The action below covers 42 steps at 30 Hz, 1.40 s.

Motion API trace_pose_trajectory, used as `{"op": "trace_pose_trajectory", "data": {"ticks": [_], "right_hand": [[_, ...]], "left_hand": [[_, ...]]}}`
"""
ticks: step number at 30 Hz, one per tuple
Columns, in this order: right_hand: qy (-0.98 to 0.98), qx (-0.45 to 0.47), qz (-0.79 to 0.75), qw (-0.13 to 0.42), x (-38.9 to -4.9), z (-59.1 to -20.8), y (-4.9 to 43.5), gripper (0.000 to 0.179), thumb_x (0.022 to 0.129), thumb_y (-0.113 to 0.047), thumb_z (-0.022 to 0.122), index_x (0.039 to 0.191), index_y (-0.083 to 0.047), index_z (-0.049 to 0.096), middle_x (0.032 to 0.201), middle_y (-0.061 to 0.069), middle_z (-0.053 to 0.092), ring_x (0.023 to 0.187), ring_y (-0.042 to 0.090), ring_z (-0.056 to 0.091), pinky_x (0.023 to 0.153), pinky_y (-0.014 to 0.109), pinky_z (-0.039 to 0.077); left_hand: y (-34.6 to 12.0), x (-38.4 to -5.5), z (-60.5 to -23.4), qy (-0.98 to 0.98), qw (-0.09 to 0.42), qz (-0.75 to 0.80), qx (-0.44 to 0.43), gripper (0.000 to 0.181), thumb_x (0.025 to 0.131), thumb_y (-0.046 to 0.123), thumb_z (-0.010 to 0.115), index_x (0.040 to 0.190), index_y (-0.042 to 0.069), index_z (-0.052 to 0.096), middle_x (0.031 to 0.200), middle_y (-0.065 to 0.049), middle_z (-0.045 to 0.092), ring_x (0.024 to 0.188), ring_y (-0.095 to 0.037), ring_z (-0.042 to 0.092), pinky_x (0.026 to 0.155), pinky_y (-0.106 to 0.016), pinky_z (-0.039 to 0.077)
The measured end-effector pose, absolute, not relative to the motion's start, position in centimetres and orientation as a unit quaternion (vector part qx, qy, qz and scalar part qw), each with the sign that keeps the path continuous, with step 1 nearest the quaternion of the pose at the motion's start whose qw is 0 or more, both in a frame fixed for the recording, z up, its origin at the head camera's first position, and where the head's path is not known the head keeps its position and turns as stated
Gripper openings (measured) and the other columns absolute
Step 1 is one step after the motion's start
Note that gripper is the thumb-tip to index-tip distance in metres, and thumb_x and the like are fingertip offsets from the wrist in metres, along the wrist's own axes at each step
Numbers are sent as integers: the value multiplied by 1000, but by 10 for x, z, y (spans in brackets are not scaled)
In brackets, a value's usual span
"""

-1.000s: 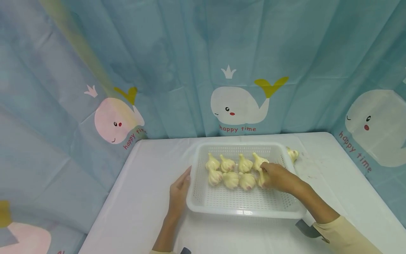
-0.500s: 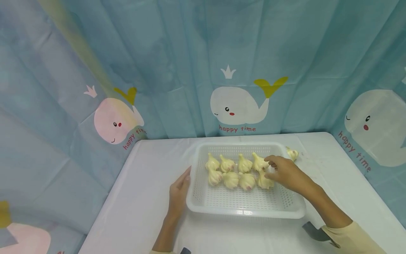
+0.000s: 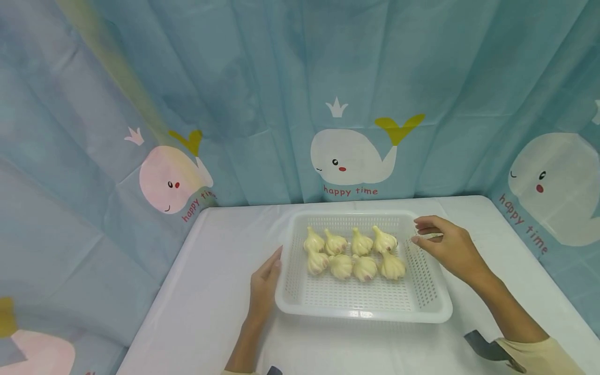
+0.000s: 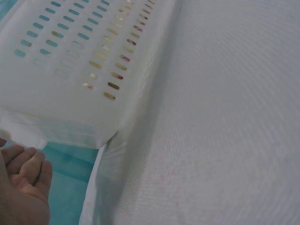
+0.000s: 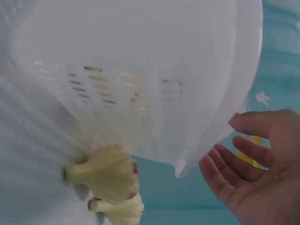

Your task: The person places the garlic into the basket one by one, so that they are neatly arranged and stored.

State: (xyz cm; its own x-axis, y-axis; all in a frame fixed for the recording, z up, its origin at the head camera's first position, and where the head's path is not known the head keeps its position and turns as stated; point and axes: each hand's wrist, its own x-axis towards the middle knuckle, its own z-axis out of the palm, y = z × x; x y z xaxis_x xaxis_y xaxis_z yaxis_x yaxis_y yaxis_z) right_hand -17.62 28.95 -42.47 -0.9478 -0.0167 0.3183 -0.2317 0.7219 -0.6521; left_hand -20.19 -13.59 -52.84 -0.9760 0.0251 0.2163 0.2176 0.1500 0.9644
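Note:
Several pale garlic bulbs lie in two rows inside a white perforated plastic basket. Along the basket's left rim rests my left hand, its fingers extended against the side. The left wrist view shows those fingers near the basket's corner. My right hand hovers at the right rim with loosely bent fingers and holds nothing. In the right wrist view, two more garlic bulbs lie on the table outside the basket, below the right hand; the hand hides them in the head view.
A white cloth covers the table under the basket. Behind and at both sides hangs a blue curtain printed with whales. Beige sleeves with dark wrist straps show on the arms.
My right hand let go of the front-right garlic bulb in the basket, then moved right and slightly back to the right rim. The left hand and basket stayed in place.

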Motion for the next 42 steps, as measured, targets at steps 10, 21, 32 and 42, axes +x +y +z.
{"op": "trace_pose_trajectory", "data": {"ticks": [10, 21, 32, 42], "right_hand": [[-904, 43, 370, 209, -178, -434, 314, 39, 99, -18, 76, 134, -2, 67, 120, 20, 74, 100, -17, 55, 79, -5, 44], [-911, -18, 365, 190, -186, -452, 334, 40, 103, -20, 70, 136, 3, 64, 123, 27, 72, 115, 47, 67, 73, 3, 44], [-910, -61, 385, 142, -200, -468, 350, 53, 106, -32, 66, 144, 3, 57, 134, 31, 66, 125, 53, 62, 83, 44, 63], [-906, -75, 411, 72, -219, -487, 360, 73, 105, -45, 65, 157, 2, 43, 153, 36, 49, 137, 60, 49, 102, 75, 49]], "left_hand": [[-136, -203, -532, -757, 80, -642, -87, 43, 114, 35, 49, 152, 16, 58, 156, 1, 57, 147, -18, 52, 116, -26, 46], [-137, -203, -532, -758, 79, -642, -85, 43, 114, 36, 49, 152, 18, 59, 155, 3, 58, 145, -16, 53, 115, -27, 48], [-134, -201, -531, -757, 75, -645, -73, 42, 113, 38, 51, 150, 22, 60, 153, 7, 60, 144, -12, 53, 116, -25, 46], [-136, -202, -527, -756, 79, -644, -81, 41, 113, 32, 52, 150, 16, 60, 153, 6, 60, 145, -10, 53, 116, -21, 44]]}}
